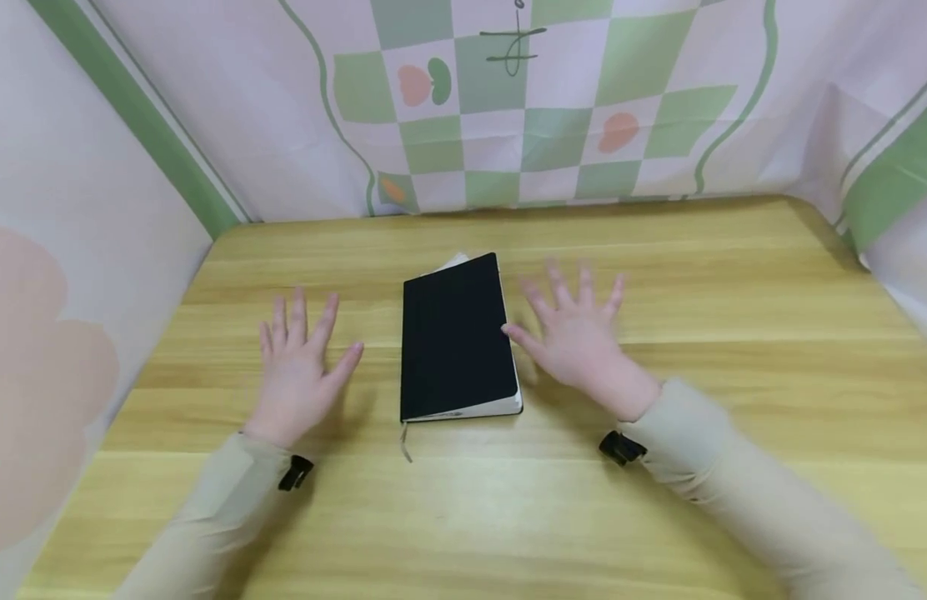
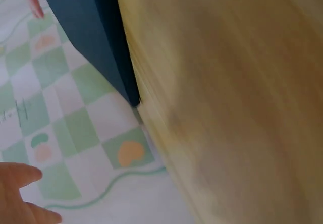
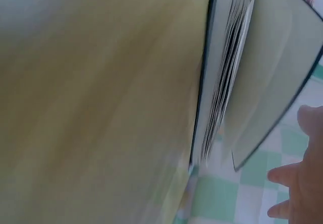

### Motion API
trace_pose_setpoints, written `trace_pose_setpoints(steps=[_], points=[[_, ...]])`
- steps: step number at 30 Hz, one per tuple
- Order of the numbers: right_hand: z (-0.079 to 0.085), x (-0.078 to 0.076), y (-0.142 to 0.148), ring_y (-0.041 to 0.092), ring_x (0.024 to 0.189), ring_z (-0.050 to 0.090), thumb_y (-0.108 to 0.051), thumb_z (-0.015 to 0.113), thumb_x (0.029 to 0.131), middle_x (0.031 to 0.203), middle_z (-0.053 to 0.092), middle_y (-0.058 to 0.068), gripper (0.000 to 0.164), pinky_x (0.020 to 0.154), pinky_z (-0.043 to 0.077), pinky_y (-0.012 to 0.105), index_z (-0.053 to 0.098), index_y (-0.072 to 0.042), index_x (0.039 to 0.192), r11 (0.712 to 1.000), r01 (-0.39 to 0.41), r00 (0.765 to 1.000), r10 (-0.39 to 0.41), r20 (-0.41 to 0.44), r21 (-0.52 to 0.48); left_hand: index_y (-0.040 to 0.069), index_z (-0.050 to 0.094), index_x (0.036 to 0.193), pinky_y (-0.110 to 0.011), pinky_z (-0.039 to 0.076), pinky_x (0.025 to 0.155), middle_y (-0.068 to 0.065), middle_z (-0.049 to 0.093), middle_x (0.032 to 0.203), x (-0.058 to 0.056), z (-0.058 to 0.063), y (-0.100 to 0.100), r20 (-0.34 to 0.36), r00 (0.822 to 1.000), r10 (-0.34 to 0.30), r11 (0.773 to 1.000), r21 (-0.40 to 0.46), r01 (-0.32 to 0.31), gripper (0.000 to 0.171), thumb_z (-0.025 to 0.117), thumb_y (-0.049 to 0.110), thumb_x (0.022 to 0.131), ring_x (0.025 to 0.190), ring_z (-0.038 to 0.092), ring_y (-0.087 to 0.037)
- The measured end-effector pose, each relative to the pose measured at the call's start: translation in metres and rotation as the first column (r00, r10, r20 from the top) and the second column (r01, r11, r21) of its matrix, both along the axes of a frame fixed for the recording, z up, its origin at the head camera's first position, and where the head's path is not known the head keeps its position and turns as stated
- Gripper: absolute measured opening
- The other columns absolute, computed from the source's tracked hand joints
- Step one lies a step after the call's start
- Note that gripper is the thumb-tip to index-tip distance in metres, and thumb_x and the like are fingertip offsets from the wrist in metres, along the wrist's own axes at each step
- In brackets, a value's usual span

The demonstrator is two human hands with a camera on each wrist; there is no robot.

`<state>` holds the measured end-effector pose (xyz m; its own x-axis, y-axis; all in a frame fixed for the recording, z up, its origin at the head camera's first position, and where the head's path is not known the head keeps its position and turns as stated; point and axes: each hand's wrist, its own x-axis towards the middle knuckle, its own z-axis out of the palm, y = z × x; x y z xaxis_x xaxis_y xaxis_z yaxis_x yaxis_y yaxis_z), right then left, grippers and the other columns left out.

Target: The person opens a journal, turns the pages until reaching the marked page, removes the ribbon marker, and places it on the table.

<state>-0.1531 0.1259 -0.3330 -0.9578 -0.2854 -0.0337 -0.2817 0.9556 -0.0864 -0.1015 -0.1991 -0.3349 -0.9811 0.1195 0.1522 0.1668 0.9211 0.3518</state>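
Note:
A black notebook lies on the wooden table, its front cover tilted up from the pages along the right side. The right wrist view shows the pages under the raised cover. A thin ribbon bookmark trails from the bottom left corner. To the left of the notebook is my left hand, fingers spread, holding nothing. My right hand is spread on the other side. Its thumb tip appears at the notebook's right edge in the head view; I cannot tell whether it touches the cover.
The wooden table extends around the notebook. A checked green and white cloth hangs along its back edge. Another pale cloth with a pink flower hangs at the left. Something white sticks out behind the notebook's top edge.

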Motion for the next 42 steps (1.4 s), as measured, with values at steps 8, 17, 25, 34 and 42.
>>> trace_pose_setpoints(steps=[8,17,25,34,42], points=[[0.0,0.005,-0.023,0.044,0.142,0.001,-0.064,0.037,0.092,0.157,0.01,0.015,0.081,0.105,-0.009,0.067,0.037,0.0,0.143,0.99,-0.13,0.991,0.131,0.016,-0.06,0.015,0.025,0.151,-0.061,0.021,0.109,-0.022,0.017,0.155,-0.005,0.0,0.021,0.169,0.983,-0.074,0.974,0.224,0.035,0.065,0.043,0.048,0.098,0.141,0.018,-0.043],[0.018,0.014,-0.038,0.041,0.139,0.01,-0.055,0.043,0.095,0.155,0.015,0.018,0.075,0.107,0.003,0.062,0.032,-0.001,0.146,0.937,-0.173,0.98,0.195,0.041,-0.304,0.009,0.03,0.149,-0.052,0.028,0.11,-0.012,0.029,0.153,-0.009,0.004,0.028,0.277,0.935,-0.22,0.829,0.558,0.03,0.057,0.044,0.036,0.1,0.137,0.031,-0.033],[0.027,0.019,-0.06,0.042,0.14,0.019,-0.066,0.027,0.094,0.155,0.016,0.021,0.082,0.111,0.018,0.06,0.017,-0.008,0.152,0.815,-0.222,0.936,0.332,0.118,-0.536,0.003,0.025,0.149,-0.049,0.04,0.102,-0.02,0.031,0.149,-0.009,0.021,0.025,0.272,0.897,-0.347,0.591,0.806,-0.015,0.052,0.037,0.026,0.103,0.136,0.032,-0.036],[0.022,0.021,-0.087,0.045,0.14,0.016,-0.061,0.031,0.096,0.159,-0.001,0.013,0.066,0.101,0.029,0.066,-0.004,-0.044,0.149,0.872,-0.196,0.869,0.367,0.332,-0.449,0.0,0.023,0.148,-0.035,0.052,0.089,-0.024,0.033,0.145,-0.006,0.034,0.011,0.24,0.898,-0.368,0.482,0.876,-0.037,0.052,0.034,0.025,0.103,0.133,0.035,-0.039],[0.015,0.016,-0.109,0.048,0.141,0.009,-0.069,0.03,0.091,0.158,-0.006,0.013,0.068,0.102,0.028,0.066,-0.009,-0.052,0.144,0.903,-0.199,0.811,0.37,0.454,-0.38,-0.001,0.024,0.146,-0.025,0.053,0.08,-0.024,0.034,0.143,-0.001,0.04,-0.003,0.26,0.927,-0.271,0.495,0.863,-0.097,0.051,0.037,0.022,0.103,0.112,0.052,-0.009]])
